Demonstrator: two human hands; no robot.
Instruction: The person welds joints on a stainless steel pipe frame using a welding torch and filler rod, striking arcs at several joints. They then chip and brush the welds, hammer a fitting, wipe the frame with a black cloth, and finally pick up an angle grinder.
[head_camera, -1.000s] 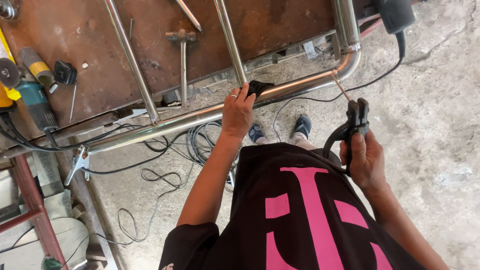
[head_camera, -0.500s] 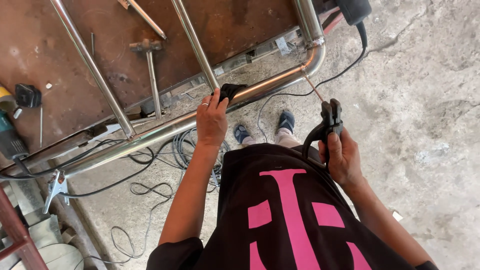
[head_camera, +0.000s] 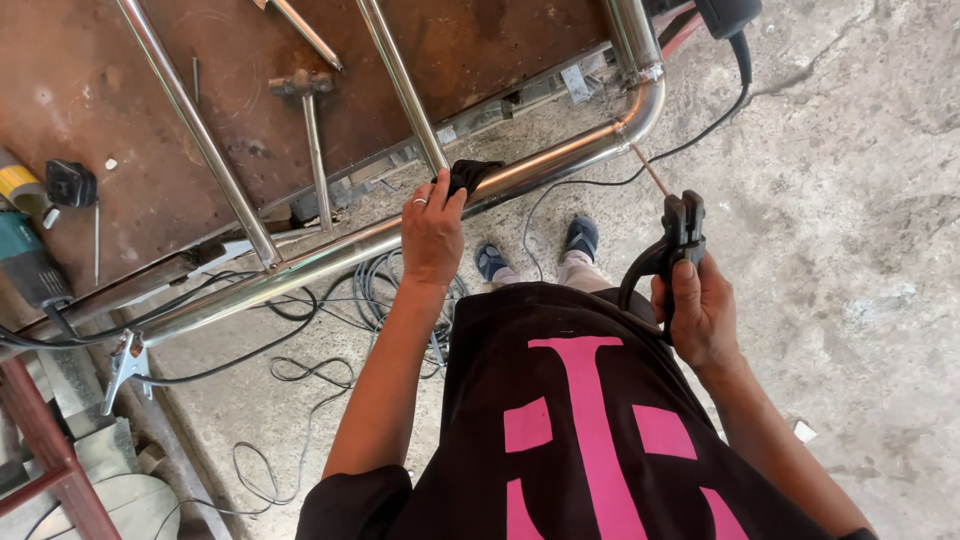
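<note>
My left hand (head_camera: 432, 232) rests on the front rail of a shiny steel tube frame (head_camera: 560, 165), fingers pressing a small black cloth (head_camera: 466, 176) against the tube. My right hand (head_camera: 700, 310) grips a black welding electrode holder (head_camera: 678, 235) with a thin rod (head_camera: 650, 170) sticking out toward the frame's curved corner (head_camera: 640, 110). The rod tip is close to the corner but I cannot tell whether it touches. The frame lies on a rusty brown metal table (head_camera: 90, 90).
A hammer (head_camera: 310, 120) lies on the table between the tubes. A teal power tool (head_camera: 28, 262) and a small black object (head_camera: 72, 183) sit at the left edge. Black cables (head_camera: 300, 370) loop on the concrete floor; a metal clamp (head_camera: 125, 365) bites the rail's left end.
The view has shifted slightly, so the frame and hands appear a little more to the right. Both hands keep the same grips; the left hand stays on the rail.
</note>
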